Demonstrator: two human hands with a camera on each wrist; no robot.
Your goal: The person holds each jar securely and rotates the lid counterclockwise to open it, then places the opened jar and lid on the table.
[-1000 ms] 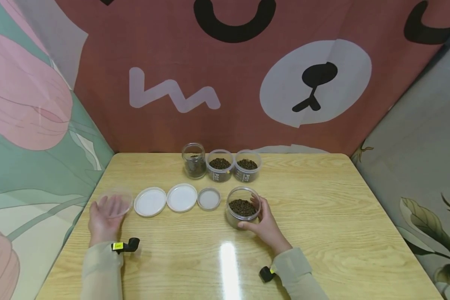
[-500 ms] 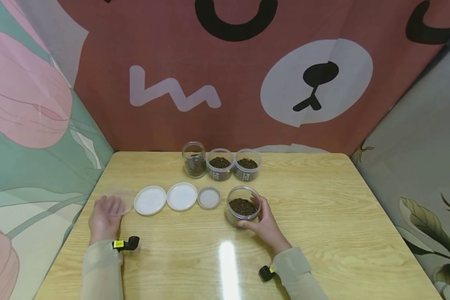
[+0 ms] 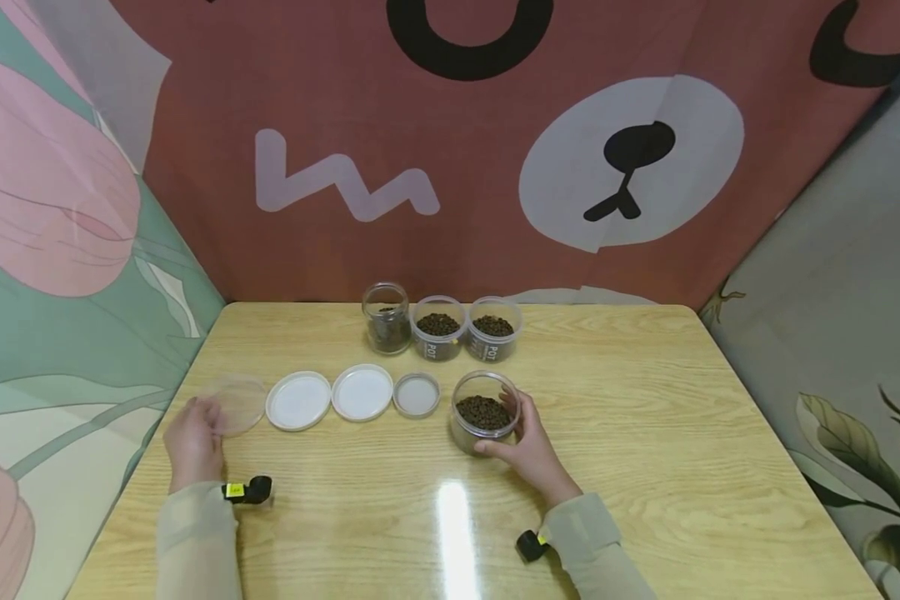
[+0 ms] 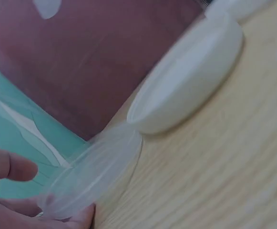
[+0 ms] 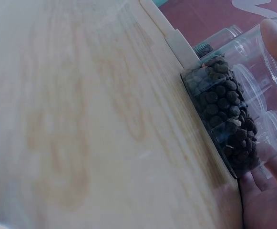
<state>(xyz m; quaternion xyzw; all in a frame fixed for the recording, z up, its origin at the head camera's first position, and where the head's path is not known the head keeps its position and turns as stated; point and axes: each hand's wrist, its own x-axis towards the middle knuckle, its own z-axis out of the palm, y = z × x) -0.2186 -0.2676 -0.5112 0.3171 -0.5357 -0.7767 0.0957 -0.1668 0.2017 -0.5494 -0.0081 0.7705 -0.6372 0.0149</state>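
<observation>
At the table's left, my left hand point(image 3: 195, 442) touches the near edge of a thin, clear round lid point(image 3: 242, 407). In the left wrist view, the lid point(image 4: 100, 164) lies on the wood, fingertips at its rim and the thumb lifted apart from it. My right hand point(image 3: 536, 458) grips a clear, uncovered jar point(image 3: 465, 438) from its right side, thumb in front and fingers behind. Dark brown pellets partly fill this jar, which stands upright on the table. Seen from the right wrist, the pellets point(image 5: 224, 102) show through its wall.
Right of the clear lid lie two white lids point(image 3: 298, 401) and a smaller greyish lid point(image 3: 417, 396) in a row. Behind them stand an open glass jar point(image 3: 388, 335) and two open plastic tubs point(image 3: 440, 348), all holding dark pellets. A patterned cloth wall point(image 3: 480, 208) rises behind the table.
The clear lid, earlier over the fingers of my upturned left hand, now lies flat on the table. That hand has turned over and shifted slightly left. My right hand and its jar have stayed put.
</observation>
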